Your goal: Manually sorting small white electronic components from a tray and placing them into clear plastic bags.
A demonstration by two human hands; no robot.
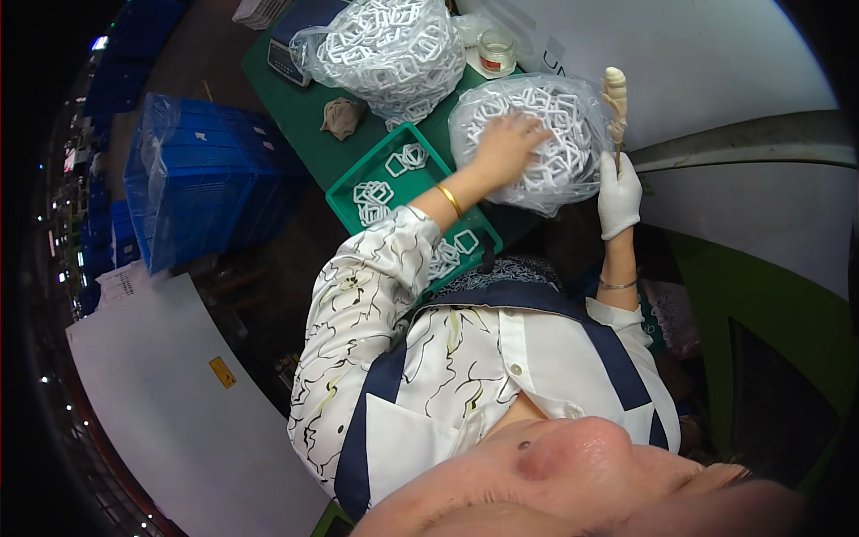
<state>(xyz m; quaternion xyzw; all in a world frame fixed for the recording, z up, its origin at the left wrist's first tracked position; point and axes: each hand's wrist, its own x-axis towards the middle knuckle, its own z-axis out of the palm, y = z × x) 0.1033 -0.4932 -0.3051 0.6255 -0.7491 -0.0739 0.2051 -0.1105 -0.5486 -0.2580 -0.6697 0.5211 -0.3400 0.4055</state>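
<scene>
My left hand (510, 150), bare with a gold bangle at the wrist, reaches over a clear plastic bag (465, 134) full of white squarish plastic rings (565, 116). Its fingers are spread and rest on the rings; no ring shows in its grip. In a white knit glove, my right hand (619, 195) is closed around the thin shaft of a tool with a lumpy cream-coloured end (616, 94), held upright at the bag's right side. The shaft's lower end is hidden in the glove. Left of the bag, a green tray (344, 199) holds several groups of similar rings.
A second bag of white rings (389, 54) stands at the back of the green table (309, 121). Near it are a glass jar (497, 52), a calculator (288, 61) and a crumpled brown cloth (342, 118). Blue crates (210, 161) stand left; a white machine panel (707, 63) rises right.
</scene>
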